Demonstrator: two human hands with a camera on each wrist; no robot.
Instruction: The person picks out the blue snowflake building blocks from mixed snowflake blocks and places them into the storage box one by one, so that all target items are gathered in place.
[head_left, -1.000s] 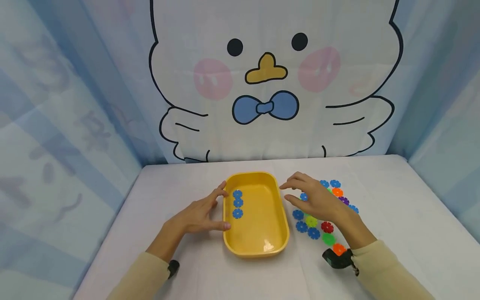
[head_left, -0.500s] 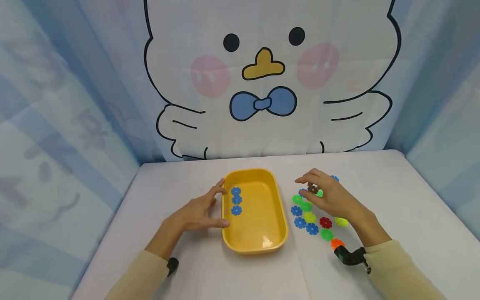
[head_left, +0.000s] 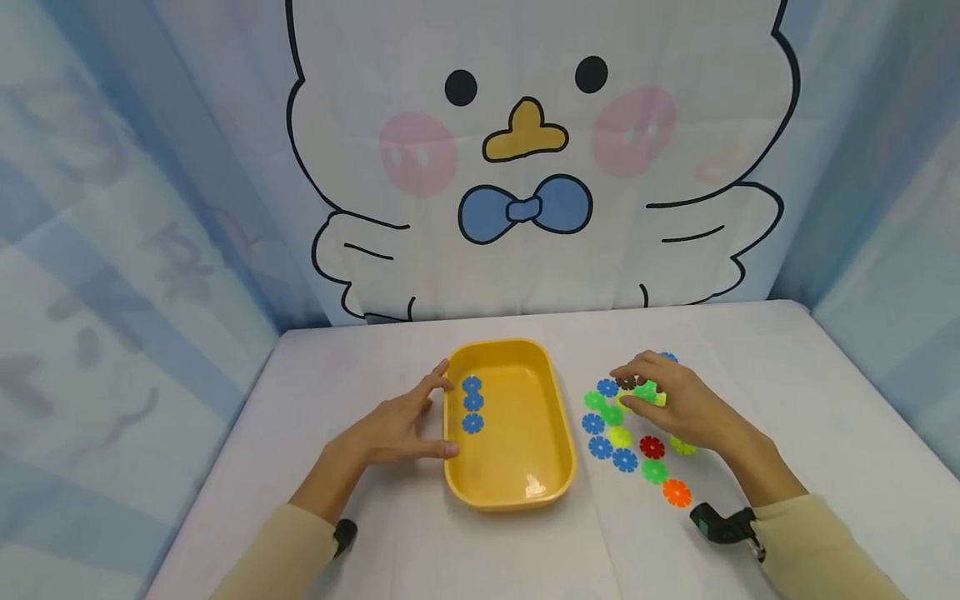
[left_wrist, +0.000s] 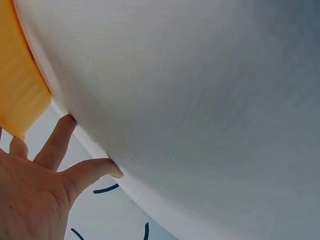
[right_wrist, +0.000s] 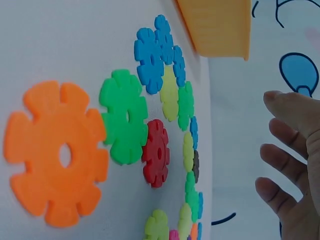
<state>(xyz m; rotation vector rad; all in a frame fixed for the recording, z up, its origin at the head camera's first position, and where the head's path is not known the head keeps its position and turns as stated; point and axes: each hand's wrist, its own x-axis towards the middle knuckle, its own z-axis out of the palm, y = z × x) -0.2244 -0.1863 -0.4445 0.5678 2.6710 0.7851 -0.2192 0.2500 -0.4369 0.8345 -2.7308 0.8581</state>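
Discs (head_left: 652,447) lie under and beside the right hand (head_left: 678,404), its thumb and fingers apart; the left hand (head_left: 397,427), spread, touches the tray (head_left: 517,454) holding three blue discs (head_left: 473,402); selecting seems underway; next likely needs pinching.

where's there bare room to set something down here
Free: inside the yellow tray, right of its three blue discs; on the white table, nearer than the tray, between both sleeves; and farther right, past the right hand. Crowded: right of the tray, where loose discs lie, some under the right hand.
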